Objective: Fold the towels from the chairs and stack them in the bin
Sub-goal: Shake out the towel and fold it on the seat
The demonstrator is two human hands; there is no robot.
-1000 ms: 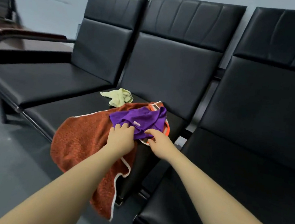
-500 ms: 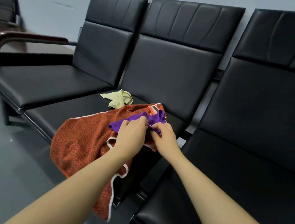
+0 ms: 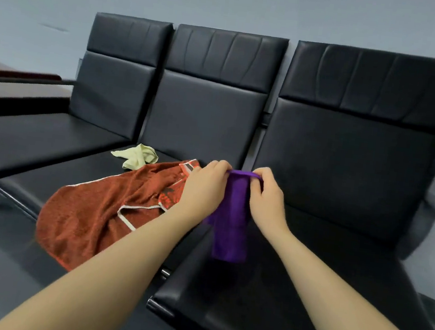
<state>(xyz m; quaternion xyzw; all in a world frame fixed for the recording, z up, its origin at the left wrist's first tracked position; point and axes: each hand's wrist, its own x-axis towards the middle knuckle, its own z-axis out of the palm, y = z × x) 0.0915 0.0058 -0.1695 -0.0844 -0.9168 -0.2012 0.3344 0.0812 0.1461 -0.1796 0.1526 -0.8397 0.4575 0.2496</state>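
Two hands pinch the purple towel (image 3: 232, 221) by its top edge, left hand (image 3: 204, 188) and right hand (image 3: 268, 197) close together; it hangs over the right seat of the black bench (image 3: 348, 159). Rust-orange towel (image 3: 100, 213) drapes off the middle seat's front edge; pale yellow cloth (image 3: 136, 155) lies crumpled behind it.

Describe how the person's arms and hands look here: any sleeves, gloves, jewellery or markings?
Both forearms are bare up to the frame edge, with no sleeves in view. The left hand and right hand wear no gloves, and no rings, watch, bracelets or markings show.
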